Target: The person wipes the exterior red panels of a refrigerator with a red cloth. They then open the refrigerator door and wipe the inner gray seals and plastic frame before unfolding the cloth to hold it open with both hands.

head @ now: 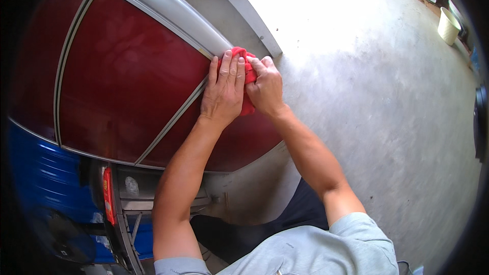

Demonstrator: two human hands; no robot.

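A bright red cloth (248, 107) is bunched over the corner of a large object with dark red glossy panels (130, 68). My left hand (225, 80) lies on the cloth with its fingers stretched forward, pressing it to the end of the silver metal rail (175, 7). On the cloth's right side, my right hand (267, 84) grips it with bent fingers. Thin silver trim strips (172, 122) divide the panels. What lies under the cloth is hidden.
A grey metal strip (244, 4) runs beyond the rail. Concrete floor (363, 122) spreads to the right, with a cream-coloured bin (448, 26) at the far wall. At lower left are a black fan (61, 233), a blue corrugated surface (42, 172) and a red object with writing (108, 194).
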